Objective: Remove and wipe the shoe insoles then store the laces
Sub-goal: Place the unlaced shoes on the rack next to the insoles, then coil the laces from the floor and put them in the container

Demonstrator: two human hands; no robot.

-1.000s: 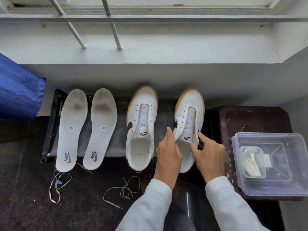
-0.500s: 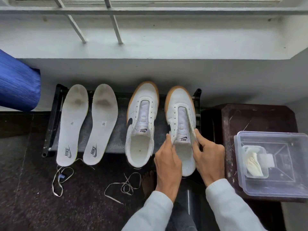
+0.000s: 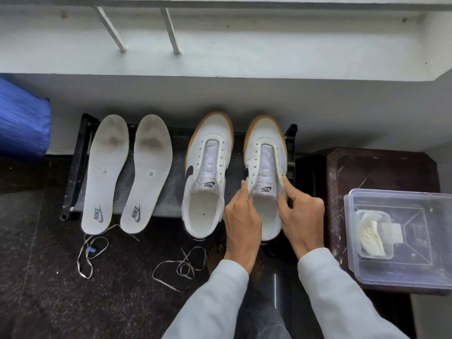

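Note:
Two white insoles, the left insole point(image 3: 104, 174) and the right insole point(image 3: 146, 173), lie side by side on a low black rack point(image 3: 78, 165). Beside them stand two unlaced white shoes with gum soles, the left shoe point(image 3: 208, 172) and the right shoe point(image 3: 265, 155). My left hand point(image 3: 241, 221) pinches the right shoe's left collar edge. My right hand point(image 3: 302, 214) pinches its right collar edge. Two loose laces lie on the dark floor: one lace point(image 3: 89, 253) below the insoles, the other lace point(image 3: 181, 265) below the left shoe.
A clear plastic box point(image 3: 401, 272) sits on a dark stool point(image 3: 381, 167) at the right, with a small tub holding a pale cloth point(image 3: 370, 238) inside. A white wall and ledge run behind the rack. A blue object point(image 3: 22, 123) is at far left.
Both hands have shifted the right shoe leftward and straightened it, so it now stands parallel to the left shoe on the rack. The hands keep their hold on its collar.

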